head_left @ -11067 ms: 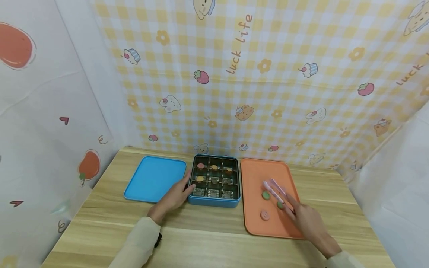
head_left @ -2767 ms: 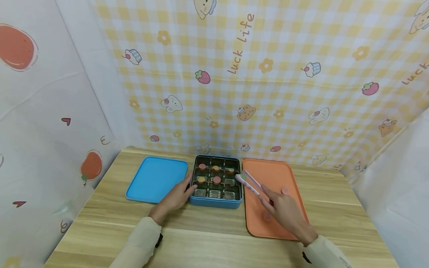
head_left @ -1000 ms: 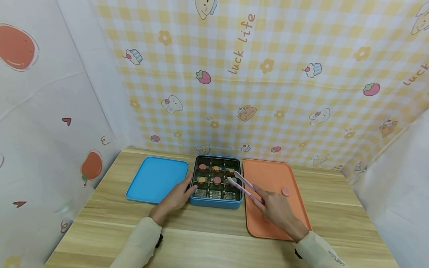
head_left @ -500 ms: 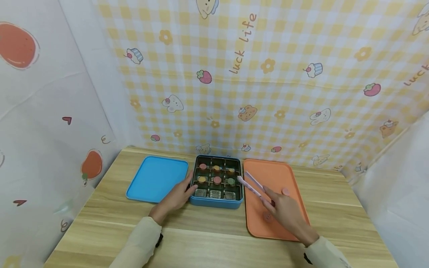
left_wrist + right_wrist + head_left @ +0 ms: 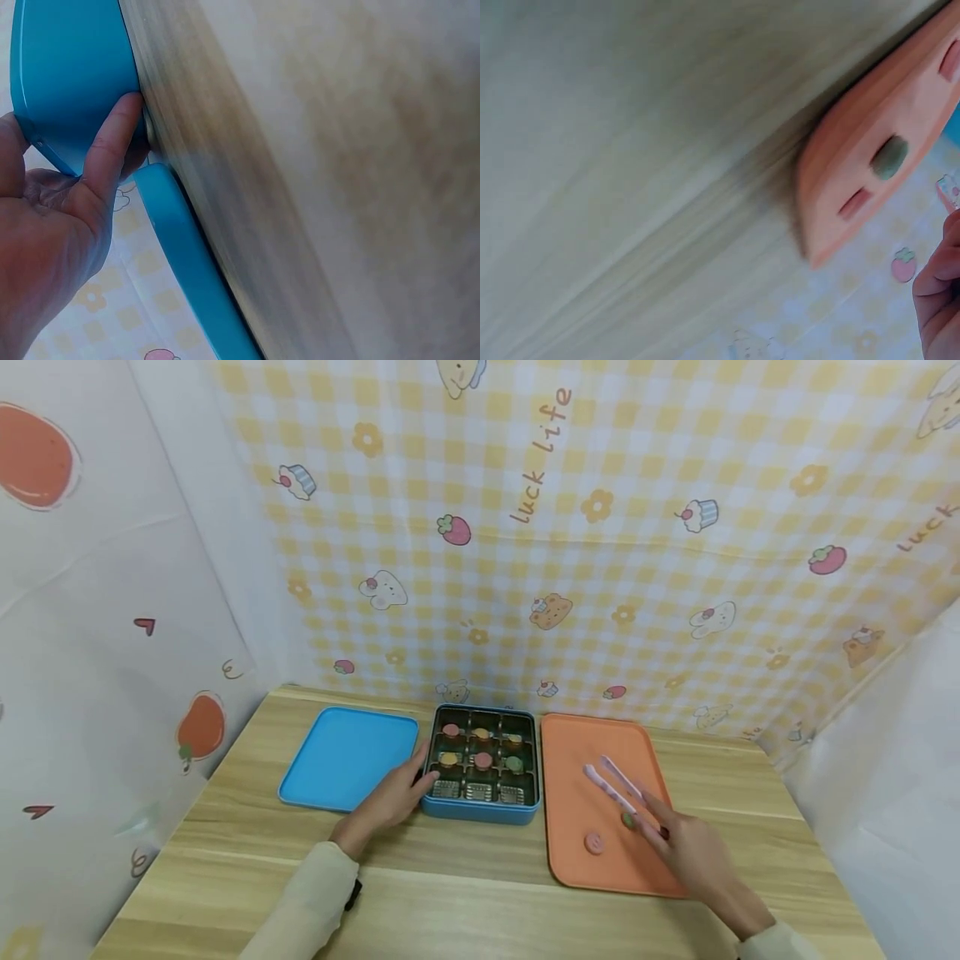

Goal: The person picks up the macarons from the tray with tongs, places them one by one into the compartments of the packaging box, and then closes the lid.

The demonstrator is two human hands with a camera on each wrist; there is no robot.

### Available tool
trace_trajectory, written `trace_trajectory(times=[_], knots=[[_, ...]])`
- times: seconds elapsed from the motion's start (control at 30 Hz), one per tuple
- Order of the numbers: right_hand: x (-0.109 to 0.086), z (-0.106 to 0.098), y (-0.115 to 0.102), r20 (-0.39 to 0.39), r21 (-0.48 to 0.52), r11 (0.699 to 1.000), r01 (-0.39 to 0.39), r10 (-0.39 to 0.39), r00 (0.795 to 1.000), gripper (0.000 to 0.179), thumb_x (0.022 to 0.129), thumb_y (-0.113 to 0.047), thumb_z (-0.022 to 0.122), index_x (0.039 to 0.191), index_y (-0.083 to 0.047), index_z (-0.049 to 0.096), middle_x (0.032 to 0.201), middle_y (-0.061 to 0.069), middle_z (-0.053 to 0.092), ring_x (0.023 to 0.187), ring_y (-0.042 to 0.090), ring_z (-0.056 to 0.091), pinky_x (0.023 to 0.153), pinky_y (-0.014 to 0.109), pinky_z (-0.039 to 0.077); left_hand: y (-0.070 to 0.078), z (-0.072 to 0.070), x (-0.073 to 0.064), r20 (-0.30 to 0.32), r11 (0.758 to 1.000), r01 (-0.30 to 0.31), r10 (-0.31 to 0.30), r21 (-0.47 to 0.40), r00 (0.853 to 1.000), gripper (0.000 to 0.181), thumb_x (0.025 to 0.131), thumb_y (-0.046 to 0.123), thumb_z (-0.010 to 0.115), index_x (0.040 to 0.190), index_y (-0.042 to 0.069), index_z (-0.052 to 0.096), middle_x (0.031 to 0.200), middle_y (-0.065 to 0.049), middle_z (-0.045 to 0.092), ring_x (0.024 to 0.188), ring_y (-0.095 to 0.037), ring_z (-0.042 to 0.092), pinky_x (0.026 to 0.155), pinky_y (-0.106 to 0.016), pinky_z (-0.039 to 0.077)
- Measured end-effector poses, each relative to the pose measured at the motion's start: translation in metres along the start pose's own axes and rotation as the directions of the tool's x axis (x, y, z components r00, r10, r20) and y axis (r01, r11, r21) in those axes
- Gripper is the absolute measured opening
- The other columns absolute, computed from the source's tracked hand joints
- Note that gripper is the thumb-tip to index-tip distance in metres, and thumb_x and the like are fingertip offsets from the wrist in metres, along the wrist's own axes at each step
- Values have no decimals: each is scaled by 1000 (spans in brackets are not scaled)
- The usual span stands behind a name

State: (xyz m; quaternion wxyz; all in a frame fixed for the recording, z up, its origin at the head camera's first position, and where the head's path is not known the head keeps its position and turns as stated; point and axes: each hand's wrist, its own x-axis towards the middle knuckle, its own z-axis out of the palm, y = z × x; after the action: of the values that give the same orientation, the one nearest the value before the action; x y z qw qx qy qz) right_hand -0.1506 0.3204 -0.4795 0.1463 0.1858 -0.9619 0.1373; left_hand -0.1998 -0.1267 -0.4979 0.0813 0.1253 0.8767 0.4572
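My left hand (image 5: pixel 392 795) holds the left side of a blue tin box (image 5: pixel 480 812), thumb over its rim. In the left wrist view, a finger presses the box wall (image 5: pixel 71 71). The box's dark divided insert bears small round pieces in its back and middle rows; a green piece (image 5: pixel 513 764) sits middle right. My right hand (image 5: pixel 697 852) grips pink tongs (image 5: pixel 611 789) above the orange tray (image 5: pixel 577 752), tips apart with nothing between them. A green piece (image 5: pixel 627 820) and a pink piece (image 5: pixel 594 843) lie below; the right wrist view shows another pink piece (image 5: pixel 853 203).
A flat blue lid (image 5: pixel 348 760) lies left of the box on the wooden table (image 5: pixel 450 910). A checked cloth (image 5: pixel 495 568) covers the wall close behind. White cloth (image 5: pixel 97 710) hangs at the left, and more at the right.
The tongs have let go of the green piece in the middle-right compartment. My right hand has moved them right, back over the tray. My left hand has stayed on the box.
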Motion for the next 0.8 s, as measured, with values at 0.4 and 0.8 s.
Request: trace_trajectory(times=[0.4, 0.8], knots=[[-20, -7, 34, 17, -112, 988, -104, 106, 994, 38, 90, -20, 73, 124, -3, 68, 52, -12, 38, 43, 2, 29, 39, 23, 25, -2, 0, 1, 1, 1000, -4, 4, 6, 1000, 67, 107, 20, 46, 160, 6, 7, 160, -22, 25, 144, -41, 31, 112, -56, 33], [-30, -4, 45, 59, -126, 980, -151, 160, 985, 40, 93, -26, 69, 125, -3, 67, 52, -11, 37, 43, 4, 30, 39, 24, 25, -1, 0, 1, 5, 1000, 6, -6, -4, 1000, 67, 107, 20, 46, 159, 3, 7, 161, -22, 23, 145, -40, 27, 113, -57, 31]])
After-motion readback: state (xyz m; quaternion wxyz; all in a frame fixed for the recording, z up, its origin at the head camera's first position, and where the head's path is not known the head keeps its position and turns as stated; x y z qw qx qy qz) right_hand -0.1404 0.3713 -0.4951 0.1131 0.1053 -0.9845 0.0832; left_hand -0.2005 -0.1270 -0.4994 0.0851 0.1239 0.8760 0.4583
